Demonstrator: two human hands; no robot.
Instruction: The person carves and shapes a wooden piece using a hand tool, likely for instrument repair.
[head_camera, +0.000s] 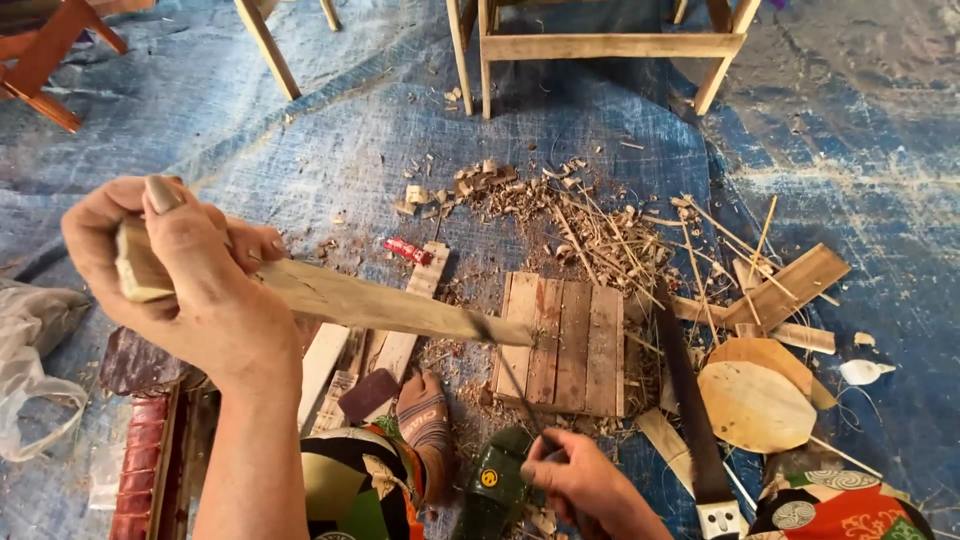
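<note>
A blue tarp (200, 110) bears a small slatted board (565, 345) and wood shavings (590, 225). The left hand (195, 285) wraps its fingers (165, 195) around the long wooden strip (390, 305), held level above the board. The right hand (580, 480) pinches a thin blade (515, 375) whose tip meets the strip's far end.

The top edge of the frame cuts the wooden stool (600, 45) down to its legs, the bottom edge crops the dark machete (690, 410) at its handle, and the thin blade in the right hand (585, 485) is too blurred to identify.
</note>
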